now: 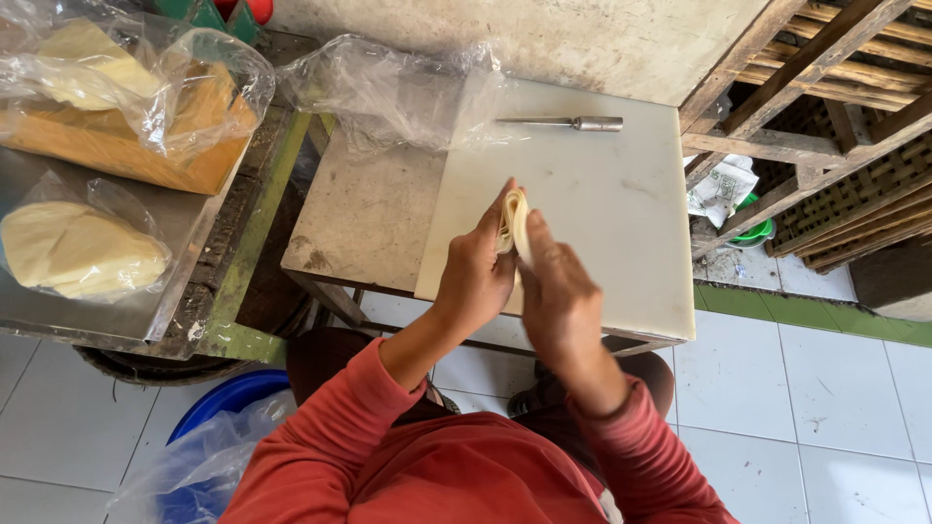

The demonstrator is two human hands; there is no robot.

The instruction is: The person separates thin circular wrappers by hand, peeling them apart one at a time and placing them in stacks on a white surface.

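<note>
Two hands, left hand (476,277) and right hand (558,296), press one pale dough stack (515,221) between closed fingers, one knife (568,123) beyond.

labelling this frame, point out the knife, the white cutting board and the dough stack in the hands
knife (563,122), head view, on its blade
white cutting board (612,223), head view, on its bare middle
dough stack (515,221), head view, on its upper edge
</note>
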